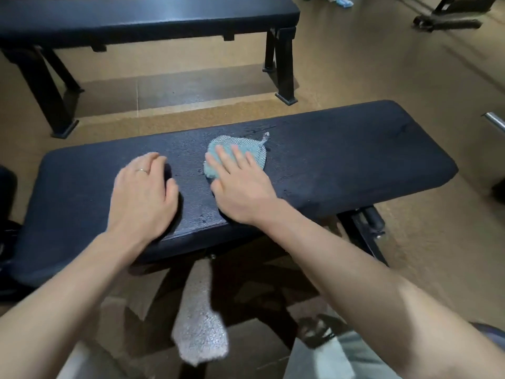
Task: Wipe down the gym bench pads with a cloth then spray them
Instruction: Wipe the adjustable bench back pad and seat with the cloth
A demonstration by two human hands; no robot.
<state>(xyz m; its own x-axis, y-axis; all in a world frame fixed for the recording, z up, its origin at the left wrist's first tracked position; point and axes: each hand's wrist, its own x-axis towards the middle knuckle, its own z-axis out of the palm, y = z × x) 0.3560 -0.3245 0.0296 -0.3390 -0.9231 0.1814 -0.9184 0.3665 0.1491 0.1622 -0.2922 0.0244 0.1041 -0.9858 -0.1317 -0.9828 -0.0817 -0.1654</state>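
A black padded gym bench pad (341,165) runs across the middle of the view, with wet streaks near its centre. A light blue-green cloth (240,144) lies on the pad. My right hand (240,184) presses flat on the cloth's near half, fingers spread over it. My left hand (143,192) rests palm down on the pad to the left of the cloth, fingers slightly curled, holding nothing; a ring shows on one finger. No spray bottle is in view.
A second black bench (142,20) stands behind, across a strip of tan floor. The near bench's black frame and legs (363,233) sit under the pad. A metal bar end (493,119) pokes in at the right edge. A pale, blurred patch (199,337) shows low between my arms.
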